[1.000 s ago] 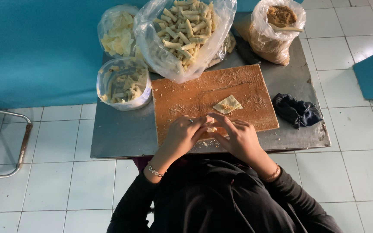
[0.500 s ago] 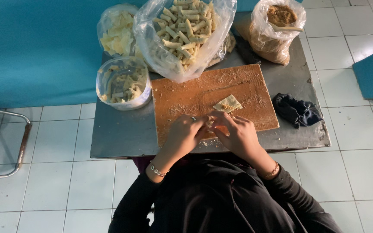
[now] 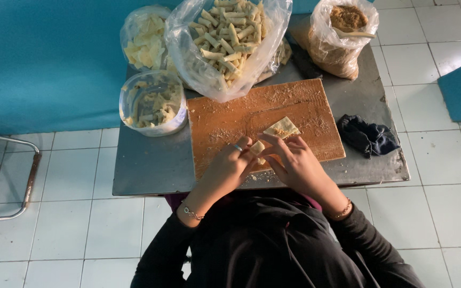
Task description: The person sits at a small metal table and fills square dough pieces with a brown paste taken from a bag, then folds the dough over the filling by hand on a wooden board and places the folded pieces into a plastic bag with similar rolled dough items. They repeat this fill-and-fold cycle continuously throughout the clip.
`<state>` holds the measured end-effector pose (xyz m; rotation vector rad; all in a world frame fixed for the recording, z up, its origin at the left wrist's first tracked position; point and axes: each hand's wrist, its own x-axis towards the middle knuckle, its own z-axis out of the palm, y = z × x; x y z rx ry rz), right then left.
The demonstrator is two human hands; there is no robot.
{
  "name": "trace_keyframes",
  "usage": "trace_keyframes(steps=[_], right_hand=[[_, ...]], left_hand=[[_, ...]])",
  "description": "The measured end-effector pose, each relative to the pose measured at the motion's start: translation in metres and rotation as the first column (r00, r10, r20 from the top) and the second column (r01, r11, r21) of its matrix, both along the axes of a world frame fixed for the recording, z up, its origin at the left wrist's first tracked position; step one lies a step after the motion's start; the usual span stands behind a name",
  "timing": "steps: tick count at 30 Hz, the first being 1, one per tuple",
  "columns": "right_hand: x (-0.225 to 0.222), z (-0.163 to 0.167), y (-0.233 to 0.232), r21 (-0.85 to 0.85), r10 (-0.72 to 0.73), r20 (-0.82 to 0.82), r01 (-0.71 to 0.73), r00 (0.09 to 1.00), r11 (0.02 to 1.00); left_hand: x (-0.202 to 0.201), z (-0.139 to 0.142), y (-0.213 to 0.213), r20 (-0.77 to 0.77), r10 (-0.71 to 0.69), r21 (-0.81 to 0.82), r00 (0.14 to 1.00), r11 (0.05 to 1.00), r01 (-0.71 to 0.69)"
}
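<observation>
A pale square dough wrapper (image 3: 280,129) with brown filling lies on the floured wooden board (image 3: 225,117). My left hand (image 3: 227,168) and my right hand (image 3: 295,161) meet at its near corner. The fingers of both hands pinch and fold that edge into a roll. A ring shows on a finger of my left hand, and a bracelet sits on each wrist. The board rests on a small grey metal table (image 3: 145,165).
Behind the board stand a large clear bag of rolled dough sticks (image 3: 225,34), a bag of flat wrappers (image 3: 144,40), a round plastic tub of pieces (image 3: 153,104), and a bag of brown filling with a spoon (image 3: 345,32). A dark cloth (image 3: 368,137) lies at right. A metal chair frame (image 3: 6,176) stands at left.
Both hands have shifted slightly up the board while rolling the wrapper's near edge; more of the wrapper is folded under the fingers.
</observation>
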<state>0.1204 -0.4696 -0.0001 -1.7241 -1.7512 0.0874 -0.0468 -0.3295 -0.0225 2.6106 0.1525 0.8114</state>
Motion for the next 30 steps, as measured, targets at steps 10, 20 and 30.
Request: trace_keyframes(steps=[10,20,30], right_hand=[[0.008,-0.002,0.003,0.053,0.075,0.067,-0.078,0.995,0.996],[0.007,-0.009,0.005,0.092,0.024,0.066,-0.030,0.998,0.995],[0.009,-0.012,0.013,0.115,0.017,0.039,-0.022,0.999,0.993]], left_hand=[[-0.001,0.002,0.008,-0.048,-0.058,-0.186,0.997,0.981,0.048],[0.007,-0.002,0.008,-0.048,-0.050,-0.139,0.998,0.989,0.043],[0.016,-0.008,0.020,-0.061,0.039,-0.208,0.997,0.977,-0.051]])
